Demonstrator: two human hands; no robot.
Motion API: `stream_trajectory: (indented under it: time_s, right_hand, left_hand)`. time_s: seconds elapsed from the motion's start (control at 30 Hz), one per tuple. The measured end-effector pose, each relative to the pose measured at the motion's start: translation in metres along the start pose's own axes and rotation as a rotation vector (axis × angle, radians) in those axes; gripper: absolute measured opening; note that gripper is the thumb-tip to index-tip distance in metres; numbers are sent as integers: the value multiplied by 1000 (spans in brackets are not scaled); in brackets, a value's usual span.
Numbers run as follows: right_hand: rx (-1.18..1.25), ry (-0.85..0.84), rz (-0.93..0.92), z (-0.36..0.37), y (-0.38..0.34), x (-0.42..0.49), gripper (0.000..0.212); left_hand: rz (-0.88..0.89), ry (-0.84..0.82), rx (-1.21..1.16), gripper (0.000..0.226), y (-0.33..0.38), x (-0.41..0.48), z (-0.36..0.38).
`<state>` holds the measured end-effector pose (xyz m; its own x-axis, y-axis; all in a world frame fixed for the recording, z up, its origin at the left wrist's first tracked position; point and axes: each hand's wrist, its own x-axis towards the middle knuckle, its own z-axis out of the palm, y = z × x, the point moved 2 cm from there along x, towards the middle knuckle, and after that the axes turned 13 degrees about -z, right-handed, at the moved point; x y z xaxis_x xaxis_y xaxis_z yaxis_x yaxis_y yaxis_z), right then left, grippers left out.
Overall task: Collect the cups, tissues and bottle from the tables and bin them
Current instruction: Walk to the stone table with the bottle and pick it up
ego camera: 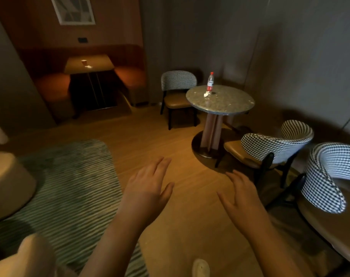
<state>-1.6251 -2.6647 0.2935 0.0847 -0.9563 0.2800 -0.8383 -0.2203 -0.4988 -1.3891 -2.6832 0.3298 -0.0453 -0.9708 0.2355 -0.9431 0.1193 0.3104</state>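
Left hand [148, 188] and right hand [240, 200] hover short of the round table [230, 108], fingers straight, spread, holding nothing; booth table [102, 62] sits well off to its left; bottle [210, 81] stands on the round table, cup [84, 62] on the booth table, tissue [206, 94] beside the bottle, second tissue [89, 66] beside the cup.

Dim warm light, soft blur, bowed edges

One bottle [210, 81], one cup [84, 62], two tissues [206, 94] [89, 66], two tables [230, 105] [102, 62], three checked chairs [179, 79] [270, 144] [330, 172], two hands [148, 186] [242, 198].
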Motion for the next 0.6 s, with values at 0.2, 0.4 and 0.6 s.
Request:
stream_trajectory:
  time_s: [0.2, 0.4, 0.6]
  right_hand:
    - [58, 9, 59, 30, 81, 152, 57]
    - [72, 8, 40, 41, 140, 318, 55]
    - [44, -50, 4, 82, 172, 451, 56]
  left_hand:
    - [-23, 8, 21, 66, -1, 150, 59]
    - [-34, 29, 50, 65, 1, 305, 91]
    - [-139, 4, 52, 67, -33, 420, 127]
